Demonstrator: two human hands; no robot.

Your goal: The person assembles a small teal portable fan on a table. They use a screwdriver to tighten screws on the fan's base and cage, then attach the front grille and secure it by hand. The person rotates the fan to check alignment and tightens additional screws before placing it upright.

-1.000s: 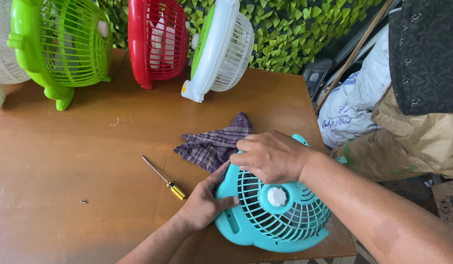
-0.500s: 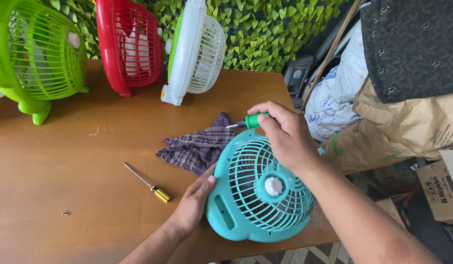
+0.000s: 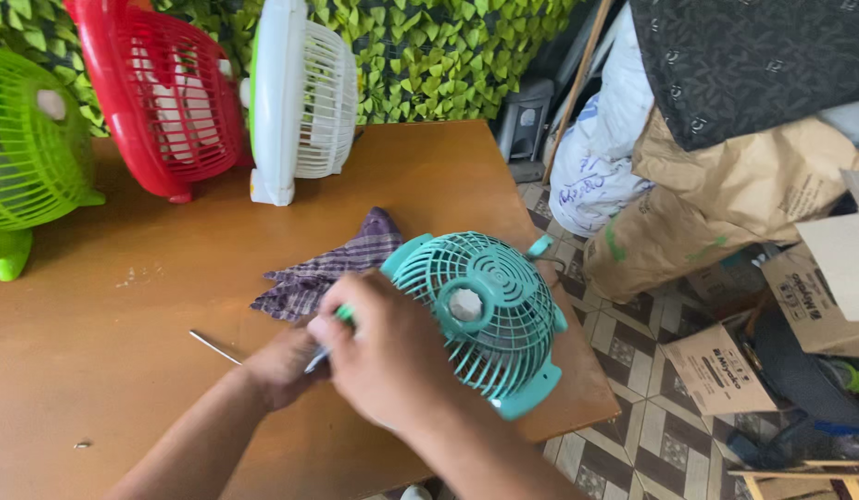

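Wooden table (image 3: 105, 361), right hand (image 3: 392, 356) grip clamped on green screwdriver (image 3: 341, 317), beside teal fan (image 3: 480, 310)

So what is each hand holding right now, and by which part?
The right hand grips a green-handled screwdriver by its handle, beside the teal fan. The left hand is mostly hidden; its hold cannot be told.

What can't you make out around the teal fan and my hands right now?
Head view only:
- Left hand: its fingers are behind the right hand.
- Green-handled tool: tip covered by both hands.
- Teal fan: its rear side is hidden behind its own grille.
- Metal shaft on the table: one end hidden behind the left hand.
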